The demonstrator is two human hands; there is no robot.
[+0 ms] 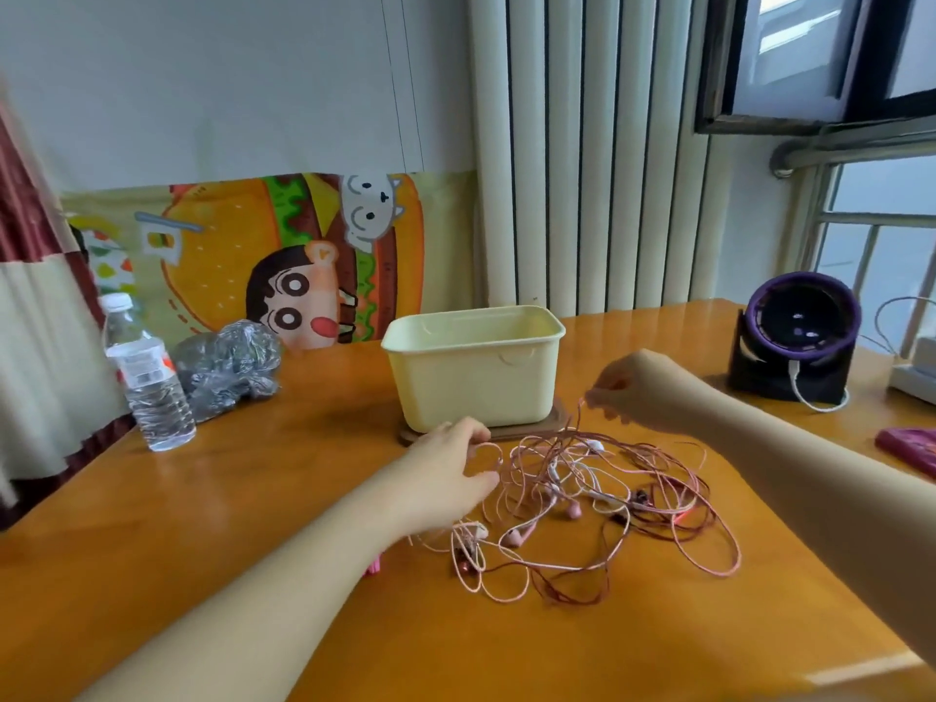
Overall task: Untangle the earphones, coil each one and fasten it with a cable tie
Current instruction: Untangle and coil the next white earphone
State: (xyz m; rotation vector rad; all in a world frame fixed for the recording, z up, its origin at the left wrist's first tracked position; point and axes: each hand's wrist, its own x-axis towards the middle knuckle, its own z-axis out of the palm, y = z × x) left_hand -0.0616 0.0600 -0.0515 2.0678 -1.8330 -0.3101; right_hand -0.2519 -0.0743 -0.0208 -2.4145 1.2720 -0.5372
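Observation:
A tangle of pink, white and dark red earphone cables point(597, 504) lies spread on the orange wooden table point(253, 524). My left hand point(451, 466) rests at the tangle's left edge, its fingers curled around a pink cable loop. My right hand point(625, 385) hovers above the far side of the tangle and pinches a pink strand, lifting it. Pink earbuds point(572, 510) lie in the middle of the heap. A small pink item point(374, 564) peeks out beneath my left forearm.
A pale yellow plastic box point(473, 367) stands on a brown coaster just behind the tangle. A water bottle point(147, 377) and crumpled plastic bag point(228, 367) sit at the left. A purple-black fan point(800, 336) with a white cable stands at the right.

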